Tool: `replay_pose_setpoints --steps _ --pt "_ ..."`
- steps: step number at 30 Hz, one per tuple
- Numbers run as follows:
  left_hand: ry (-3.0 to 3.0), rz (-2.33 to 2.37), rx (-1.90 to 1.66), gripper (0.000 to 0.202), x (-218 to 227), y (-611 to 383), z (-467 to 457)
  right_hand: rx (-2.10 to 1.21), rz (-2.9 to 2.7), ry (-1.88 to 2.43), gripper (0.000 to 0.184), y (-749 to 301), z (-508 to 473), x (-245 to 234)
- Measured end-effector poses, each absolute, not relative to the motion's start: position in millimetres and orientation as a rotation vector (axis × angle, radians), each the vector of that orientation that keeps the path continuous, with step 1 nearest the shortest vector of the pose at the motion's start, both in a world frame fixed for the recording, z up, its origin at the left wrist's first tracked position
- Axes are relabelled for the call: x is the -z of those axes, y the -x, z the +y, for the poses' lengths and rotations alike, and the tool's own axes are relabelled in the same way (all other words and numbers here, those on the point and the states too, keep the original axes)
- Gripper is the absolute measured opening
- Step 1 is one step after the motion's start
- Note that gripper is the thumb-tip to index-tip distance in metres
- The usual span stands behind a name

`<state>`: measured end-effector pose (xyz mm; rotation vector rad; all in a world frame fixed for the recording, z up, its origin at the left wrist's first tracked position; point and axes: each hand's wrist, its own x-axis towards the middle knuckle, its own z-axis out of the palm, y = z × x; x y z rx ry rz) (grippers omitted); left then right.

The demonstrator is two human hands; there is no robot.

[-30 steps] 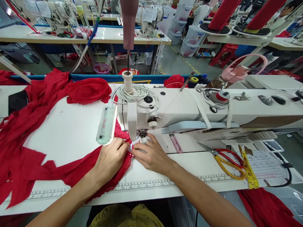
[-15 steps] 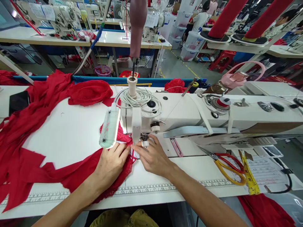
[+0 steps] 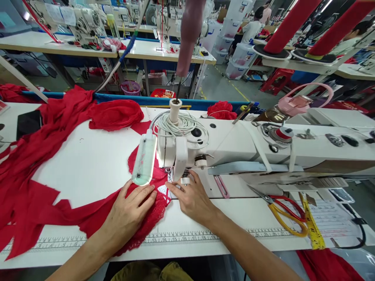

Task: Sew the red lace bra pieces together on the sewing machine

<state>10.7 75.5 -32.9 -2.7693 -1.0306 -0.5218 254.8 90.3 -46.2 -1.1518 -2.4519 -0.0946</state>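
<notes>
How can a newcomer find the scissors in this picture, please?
Start from the long white sewing machine, then look below its right part, on the white table. The scissors lie there, just left of the yellow measuring tape. Their looped handles set them apart: one red, one yellow.

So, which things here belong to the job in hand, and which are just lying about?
Seemingly in use:
red lace-edged fabric, under the left hand
white sewing machine, right hand beside its sewing head

Seemingly just lying about:
scissors with red and yellow handles
yellow tape measure
flat black rectangular object
pink-lidded bottle
</notes>
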Motion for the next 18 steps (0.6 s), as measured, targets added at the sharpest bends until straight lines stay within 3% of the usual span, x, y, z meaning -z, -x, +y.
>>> replay_pose_setpoints --steps 18 --pt "2.717 -0.984 0.653 0.032 27.0 -13.2 81.7 0.140 -2.451 1.152 0.061 -255.0 89.4 49.5"
